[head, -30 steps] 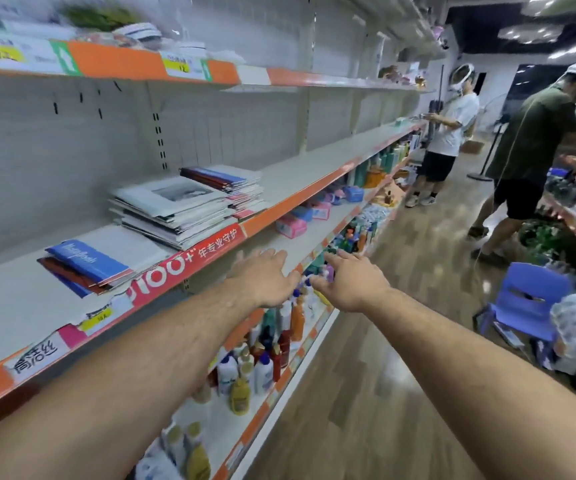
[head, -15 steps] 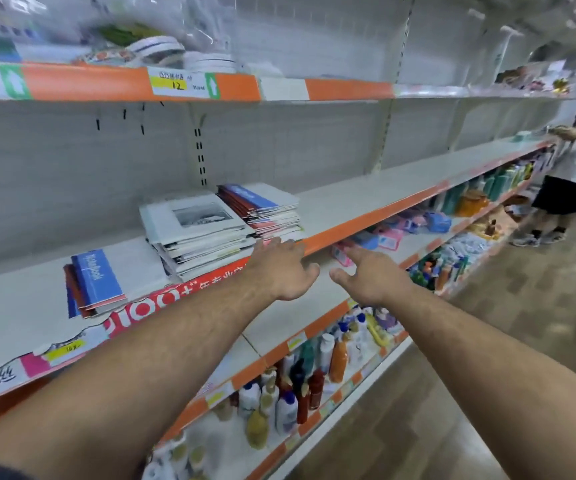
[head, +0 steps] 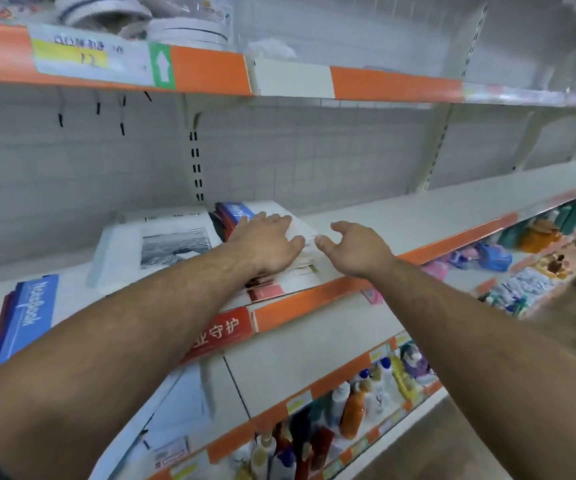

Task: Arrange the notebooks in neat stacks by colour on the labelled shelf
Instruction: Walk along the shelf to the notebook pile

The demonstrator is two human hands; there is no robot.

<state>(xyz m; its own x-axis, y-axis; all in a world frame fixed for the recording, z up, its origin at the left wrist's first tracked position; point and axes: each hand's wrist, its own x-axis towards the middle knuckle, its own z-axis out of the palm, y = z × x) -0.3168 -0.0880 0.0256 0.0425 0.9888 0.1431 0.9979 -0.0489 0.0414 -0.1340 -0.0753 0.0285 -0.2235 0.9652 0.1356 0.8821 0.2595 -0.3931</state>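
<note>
A person's left hand (head: 269,244) lies flat, fingers straight and spread, on top of a mixed stack (head: 290,268) of notebooks near the front edge of the shelf (head: 401,216). The right hand (head: 356,251) hovers just beside the stack's right side with its fingers loosely curved, grasping nothing. The stack lies flat with its long axis running from the shelf's front edge towards the back wall. Its edges are uneven, and a blue cover (head: 236,211) shows at the rear end. Just to its left sits a white stack (head: 172,244), its top cover bearing a grey photograph, also lying front to back. Further left, well apart, a blue notebook (head: 27,320) tops a third pile, its lettering running along the same front-to-back line. An orange price strip (head: 314,299) lines the front edge. Bottles (head: 349,410) fill a lower shelf.
</note>
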